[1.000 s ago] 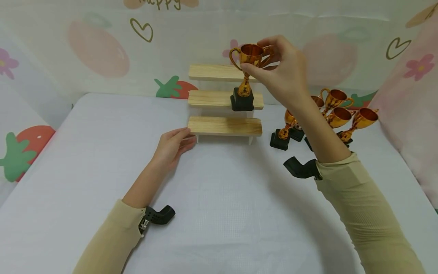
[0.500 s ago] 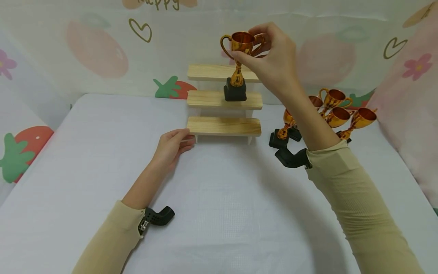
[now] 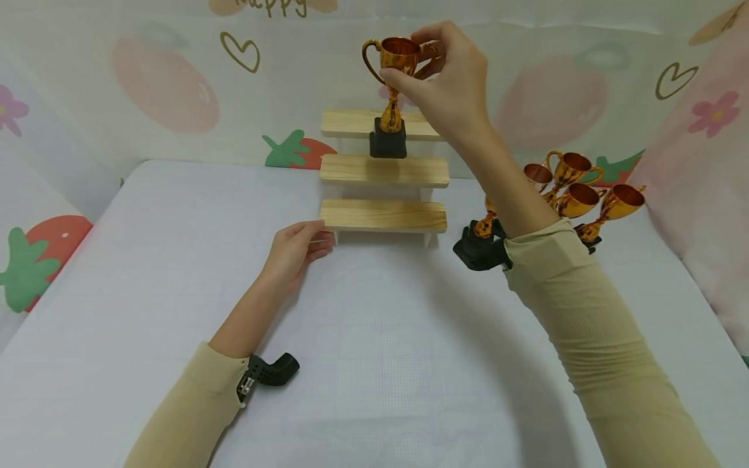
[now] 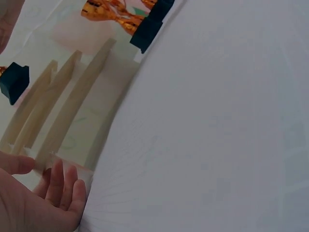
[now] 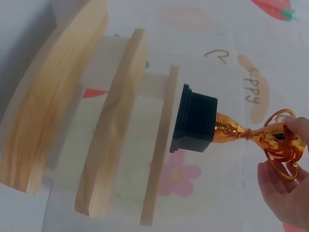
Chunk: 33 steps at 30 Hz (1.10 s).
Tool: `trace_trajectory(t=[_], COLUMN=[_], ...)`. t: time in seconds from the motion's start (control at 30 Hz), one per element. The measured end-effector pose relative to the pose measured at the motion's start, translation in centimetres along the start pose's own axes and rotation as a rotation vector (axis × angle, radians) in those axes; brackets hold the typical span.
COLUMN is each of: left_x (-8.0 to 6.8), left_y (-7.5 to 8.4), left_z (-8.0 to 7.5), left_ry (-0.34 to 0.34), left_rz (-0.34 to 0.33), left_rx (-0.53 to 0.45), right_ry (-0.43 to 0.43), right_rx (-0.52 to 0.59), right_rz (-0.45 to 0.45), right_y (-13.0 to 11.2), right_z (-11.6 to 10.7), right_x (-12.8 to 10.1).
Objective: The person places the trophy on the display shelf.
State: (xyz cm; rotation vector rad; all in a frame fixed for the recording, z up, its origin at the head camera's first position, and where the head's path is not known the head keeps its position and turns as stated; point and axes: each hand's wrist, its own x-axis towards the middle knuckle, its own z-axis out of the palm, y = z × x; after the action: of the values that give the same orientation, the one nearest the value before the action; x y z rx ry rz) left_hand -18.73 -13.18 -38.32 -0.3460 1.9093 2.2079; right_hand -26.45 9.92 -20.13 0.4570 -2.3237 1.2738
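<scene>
My right hand (image 3: 459, 91) pinches a small gold trophy cup (image 3: 391, 120) by its bowl, between thumb and fingers. The trophy is upright, and its black square base (image 5: 198, 121) is close over the top board in the right wrist view. Below it is a three-step wooden display stand (image 3: 383, 216) with pale boards on clear supports. My left hand (image 3: 288, 255) grips the left end of the lowest board, thumb on the upper side and fingers below, as the left wrist view shows with the stand's end (image 4: 43, 159).
Several more gold trophies (image 3: 576, 198) stand grouped right of the stand, partly hidden by my right forearm. A white cloth (image 3: 374, 364) covers the table. Behind the stand hangs a backdrop (image 3: 281, 97) printed with strawberries, hearts and flowers.
My right hand has raised the trophy and carried it left, from in front of the middle board to the height of the top board. The left hand and the stand have stayed put.
</scene>
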Motion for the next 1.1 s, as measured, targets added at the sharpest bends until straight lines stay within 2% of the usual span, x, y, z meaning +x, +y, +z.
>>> trace_trajectory(t=[0.47, 1.1], left_x=[-0.2, -0.3], left_y=[0.0, 0.1], left_z=[-0.3, -0.1], left_ry=[0.001, -0.013], left_rz=[0.004, 0.009], left_rx=[0.008, 0.025], right_ry=[-0.008, -0.010], right_rx=[0.038, -0.005], right_rz=[0.021, 0.035], right_y=[-0.6, -0.4], right_z=[1.5, 3.2], right_x=[2.0, 4.0])
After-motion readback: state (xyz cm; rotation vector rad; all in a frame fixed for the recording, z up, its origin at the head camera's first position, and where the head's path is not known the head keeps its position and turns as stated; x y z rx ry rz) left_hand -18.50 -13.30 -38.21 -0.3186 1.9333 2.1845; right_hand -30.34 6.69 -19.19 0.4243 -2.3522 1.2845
